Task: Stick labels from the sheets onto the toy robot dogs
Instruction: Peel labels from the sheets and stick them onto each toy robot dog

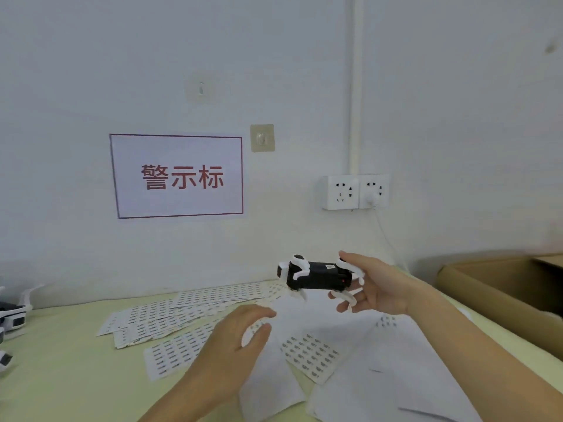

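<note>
Spanning the whole near field, a pale green table (61,376) meets a white wall (274,56). Cardboard box (499,287) open at far right. Red-bordered sign (176,176) on wall, red characters; double socket (355,191) to its right, one plug in. Label sheets (170,318) fanned across table centre, some overlapping; mostly stripped backing sheets (396,360) nearer, right. More toy dogs (12,315) at left edge, partly cut off. Right hand (374,284) raised above the sheets, fingers curled around rear of black-and-white toy robot dog (316,275), held lying sideways; small label (330,266) on its body. Left hand (240,333) hovers lower, fingers loosely curved, holding nothing visible.
</note>
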`<state>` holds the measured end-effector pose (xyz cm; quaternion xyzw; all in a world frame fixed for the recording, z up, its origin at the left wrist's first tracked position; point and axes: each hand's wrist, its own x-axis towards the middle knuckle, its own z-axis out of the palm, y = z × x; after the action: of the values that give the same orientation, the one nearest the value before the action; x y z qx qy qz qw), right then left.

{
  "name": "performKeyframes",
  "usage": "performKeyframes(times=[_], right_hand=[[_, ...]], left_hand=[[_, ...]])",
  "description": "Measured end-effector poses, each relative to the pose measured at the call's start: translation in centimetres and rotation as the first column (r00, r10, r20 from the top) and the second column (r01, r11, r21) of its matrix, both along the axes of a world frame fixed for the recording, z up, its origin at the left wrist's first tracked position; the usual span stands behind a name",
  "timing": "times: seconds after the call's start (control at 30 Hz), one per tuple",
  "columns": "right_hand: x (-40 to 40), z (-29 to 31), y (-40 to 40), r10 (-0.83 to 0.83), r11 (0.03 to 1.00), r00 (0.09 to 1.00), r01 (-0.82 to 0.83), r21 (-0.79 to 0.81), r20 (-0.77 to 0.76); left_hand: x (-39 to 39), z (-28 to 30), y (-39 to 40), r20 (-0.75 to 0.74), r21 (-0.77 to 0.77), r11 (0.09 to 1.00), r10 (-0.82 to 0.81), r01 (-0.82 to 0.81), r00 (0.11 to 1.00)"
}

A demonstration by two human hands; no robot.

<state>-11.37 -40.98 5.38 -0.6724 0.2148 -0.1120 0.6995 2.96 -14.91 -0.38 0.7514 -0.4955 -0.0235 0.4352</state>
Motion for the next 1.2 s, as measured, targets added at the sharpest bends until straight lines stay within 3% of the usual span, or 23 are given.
performKeyframes(times=[0.07,0.17,0.3,0.4,0.5,0.6,0.73,0.87,0.97,1.07,1.2], right_hand=[[-2.3,-0.3,-2.3,-0.060,0.995,0.998,0.061,0.073,-0.008],[-6.3,-0.7,-5.9,-0.216,0.958,0.973,0.197,0.208,0.075],[-13.0,-0.4,-10.9,-0.449,0.863,0.875,0.374,0.340,0.179],[-18.7,-0.3,-14.4,-0.651,0.734,0.739,0.558,0.388,0.170],[-24.3,-1.0,-17.0,-0.798,0.586,0.603,0.774,0.240,0.005],[-29.6,-2.2,-18.6,-0.841,0.460,0.492,0.870,0.181,-0.226],[-34.5,-4.5,-18.7,-0.784,0.442,0.376,0.897,-0.018,-0.494],[-37.1,-7.3,-17.9,-0.770,0.405,0.261,0.905,-0.129,-0.582],[-37.9,-8.4,-18.1,-0.770,0.391,0.287,0.918,-0.067,-0.569],[-37.4,-7.5,-18.9,-0.853,0.374,0.391,0.920,0.118,-0.346],[-36.1,-6.8,-19.1,-0.833,0.494,0.481,0.869,0.025,-0.273]], left_hand=[[-0.6,-0.8,-0.8,0.136,0.077,0.997,-0.034,0.024,0.990],[-1.3,-0.9,-2.2,0.216,0.106,0.994,-0.060,0.037,0.975],[-3.0,-1.0,-4.4,0.207,0.087,0.993,-0.099,0.083,0.973],[-4.2,-1.3,-6.2,0.157,0.050,0.995,-0.089,0.082,0.984],[-5.2,-1.4,-7.8,0.120,0.038,0.996,-0.080,0.076,0.990],[-6.3,-1.5,-9.7,0.054,0.021,0.998,-0.063,0.062,0.997],[-8.1,-1.5,-11.8,0.094,-0.100,0.988,-0.110,0.119,0.989],[-9.0,-1.5,-13.6,0.062,-0.063,0.986,-0.149,0.153,0.987],[-9.5,-1.4,-14.5,0.096,-0.063,0.983,-0.167,0.174,0.981],[-9.8,-1.3,-14.4,0.075,-0.062,0.976,-0.202,0.207,0.977],[-8.8,-0.9,-13.3,0.084,-0.074,0.972,-0.215,0.222,0.973]])
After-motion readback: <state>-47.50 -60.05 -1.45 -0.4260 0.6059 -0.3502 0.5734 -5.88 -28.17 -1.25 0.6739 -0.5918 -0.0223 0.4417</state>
